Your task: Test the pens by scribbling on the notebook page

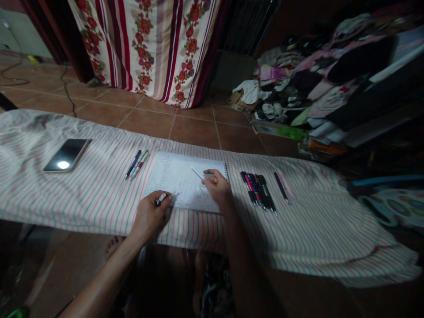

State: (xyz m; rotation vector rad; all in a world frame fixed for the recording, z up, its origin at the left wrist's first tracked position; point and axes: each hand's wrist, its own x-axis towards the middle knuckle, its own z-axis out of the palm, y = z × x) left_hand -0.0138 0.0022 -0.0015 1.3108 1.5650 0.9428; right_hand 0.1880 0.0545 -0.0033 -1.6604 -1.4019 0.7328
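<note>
My left hand (152, 213) is closed at the front left corner of a spiral notebook (185, 181). Between its fingers is a small black-and-white object (160, 199), like a pen part; the rest of it is hidden by the fingers. Above the right half of the page, my right hand (217, 184) pinches a slim white pen-like stick (197, 172), whose free end points up and left. The notebook lies open with its spiral on the right. Faint marks show on the page, too blurred to read.
Left of the notebook lie several pens (137, 164) and a phone (67, 155) with a bright reflection. To the right are a row of pens (258, 190) and a separate dark pen (281, 187). A striped cloth (314, 221) covers the table. Heaped clothes (298, 84) stand behind.
</note>
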